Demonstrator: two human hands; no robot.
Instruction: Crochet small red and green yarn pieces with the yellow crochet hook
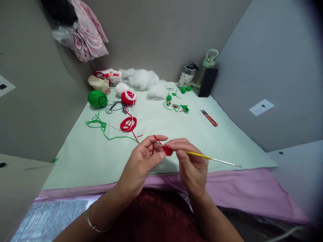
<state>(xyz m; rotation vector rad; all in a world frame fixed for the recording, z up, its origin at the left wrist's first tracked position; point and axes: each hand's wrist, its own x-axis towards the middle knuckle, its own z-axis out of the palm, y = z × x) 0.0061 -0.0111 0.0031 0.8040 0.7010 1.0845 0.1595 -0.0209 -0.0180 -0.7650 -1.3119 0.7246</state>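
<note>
Pale green cloth (227, 134) covered the table between grey walls. The left fingertips (159, 155) pinched the small red crochet piece (168, 150), which was held in the air between both hands, above the near edge of the cloth. The piece appeared light, soft and easily crushed, so a gentle pinch at its rim would suit it. Red yarn (156, 138) looped over the left forefinger. The right fingers (179, 148) were closed on the hook (202, 156) at its yellow handle, tip at the piece, metal tail pointing right. The left hand (140, 164) faced palm inward and the right hand (191, 168) palm down, with both forearms converging from the body. A green yarn ball (97, 98) and snips (209, 118) lay well apart.
</note>
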